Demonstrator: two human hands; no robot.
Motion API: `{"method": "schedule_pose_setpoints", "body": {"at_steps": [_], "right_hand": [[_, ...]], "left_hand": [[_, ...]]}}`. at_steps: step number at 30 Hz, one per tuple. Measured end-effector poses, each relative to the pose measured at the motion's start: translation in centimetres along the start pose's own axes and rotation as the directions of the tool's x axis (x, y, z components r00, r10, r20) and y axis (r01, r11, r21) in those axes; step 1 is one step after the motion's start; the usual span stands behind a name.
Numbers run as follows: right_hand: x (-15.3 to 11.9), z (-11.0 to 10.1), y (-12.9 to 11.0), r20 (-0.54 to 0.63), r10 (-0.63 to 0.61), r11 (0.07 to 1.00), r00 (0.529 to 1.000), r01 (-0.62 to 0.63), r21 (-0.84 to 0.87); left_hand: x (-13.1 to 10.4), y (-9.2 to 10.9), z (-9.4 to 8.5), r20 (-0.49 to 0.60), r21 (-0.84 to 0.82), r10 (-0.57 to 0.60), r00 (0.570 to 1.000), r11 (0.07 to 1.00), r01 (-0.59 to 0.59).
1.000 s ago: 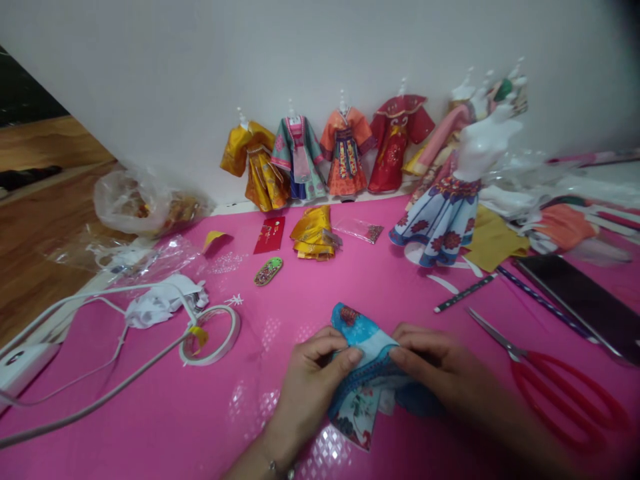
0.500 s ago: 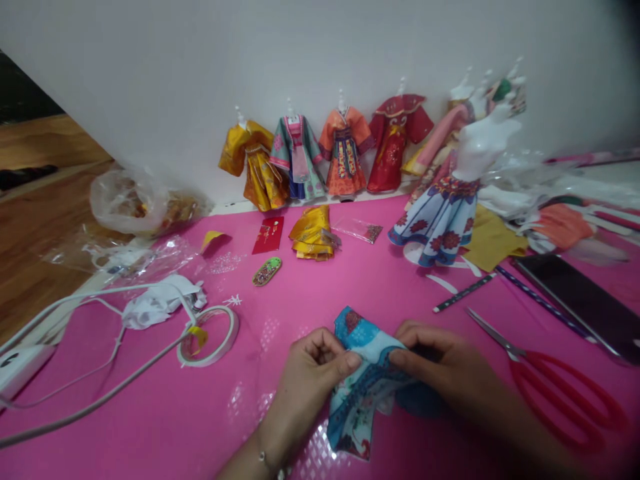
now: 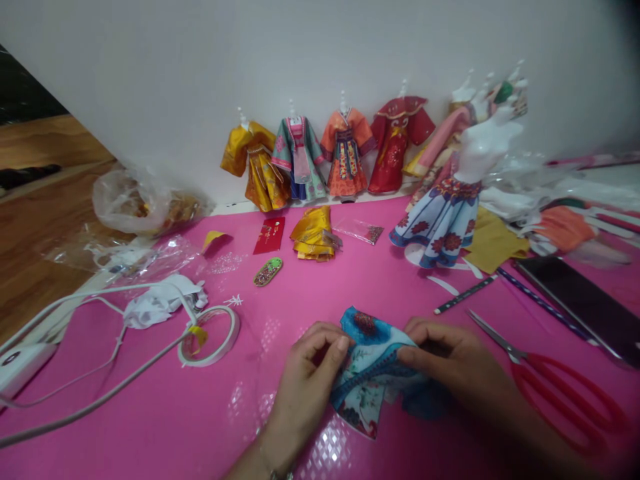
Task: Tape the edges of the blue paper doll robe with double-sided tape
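A blue and white patterned cloth (image 3: pixel 370 363) with red flowers is held up between my two hands, over the pink table cover (image 3: pixel 270 400). At its left edge, my left hand (image 3: pixel 320 360) pinches the cloth between thumb and fingers. My right hand (image 3: pixel 437 350) grips the right part, thumb in front, fingers partly hidden behind. The cloth's lower corner hangs down between the hands. Right of my right hand lie red-handled scissors (image 3: pixel 555 387). A white mannequin (image 3: pixel 485 147) in a floral skirt (image 3: pixel 440 213) stands beyond.
Several dressed small mannequins (image 3: pixel 347 153) lean along the wall. Folded yellow cloth (image 3: pixel 315 233), a red card (image 3: pixel 269 235) and a beaded oval dish (image 3: pixel 269 272) lie mid-table. Left are a tape roll (image 3: pixel 233 340) and cables (image 3: pixel 115 390); right, a black phone (image 3: pixel 580 303) and pencils (image 3: pixel 465 295).
My left thumb has shifted left and up to the cloth's edge, uncovering more of its pattern. The lower corner has swung slightly right and up. My right hand has moved slightly right.
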State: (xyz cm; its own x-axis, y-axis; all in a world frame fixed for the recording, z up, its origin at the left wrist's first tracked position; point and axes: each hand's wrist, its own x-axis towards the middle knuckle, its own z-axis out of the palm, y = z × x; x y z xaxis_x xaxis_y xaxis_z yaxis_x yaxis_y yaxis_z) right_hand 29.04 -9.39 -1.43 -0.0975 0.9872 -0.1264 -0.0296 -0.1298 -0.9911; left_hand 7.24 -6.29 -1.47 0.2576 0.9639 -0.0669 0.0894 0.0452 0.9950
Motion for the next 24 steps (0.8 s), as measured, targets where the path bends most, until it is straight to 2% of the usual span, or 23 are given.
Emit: {"method": "schedule_pose_setpoints", "body": {"at_steps": [4,7,16,19,24], "right_hand": [[0.14,0.02,-0.02,0.002,0.017,1.000,1.000,-0.017,0.001],[0.21,0.07,0.12,0.003,0.010,1.000,1.000,-0.010,0.001],[-0.07,0.19,0.52,-0.022,0.060,0.997,0.998,-0.059,0.044],[-0.07,0.22,0.56,-0.022,0.058,0.997,0.998,-0.057,0.048],[-0.04,0.50,0.34,-0.026,0.048,0.998,0.999,-0.047,0.041]], "left_hand": [[-0.20,0.11,0.17,0.065,0.125,0.045,0.997,0.991,-0.053],[-0.33,0.02,0.40,0.094,0.154,0.045,0.995,0.986,-0.059],[0.03,-0.13,0.01,0.054,-0.127,-0.061,0.997,0.990,0.067],[-0.09,-0.14,-0.09,0.146,-0.211,-0.141,0.979,0.963,0.170],[-0.29,-0.26,0.22,0.363,-0.261,-0.238,0.901,0.902,0.344]]}}
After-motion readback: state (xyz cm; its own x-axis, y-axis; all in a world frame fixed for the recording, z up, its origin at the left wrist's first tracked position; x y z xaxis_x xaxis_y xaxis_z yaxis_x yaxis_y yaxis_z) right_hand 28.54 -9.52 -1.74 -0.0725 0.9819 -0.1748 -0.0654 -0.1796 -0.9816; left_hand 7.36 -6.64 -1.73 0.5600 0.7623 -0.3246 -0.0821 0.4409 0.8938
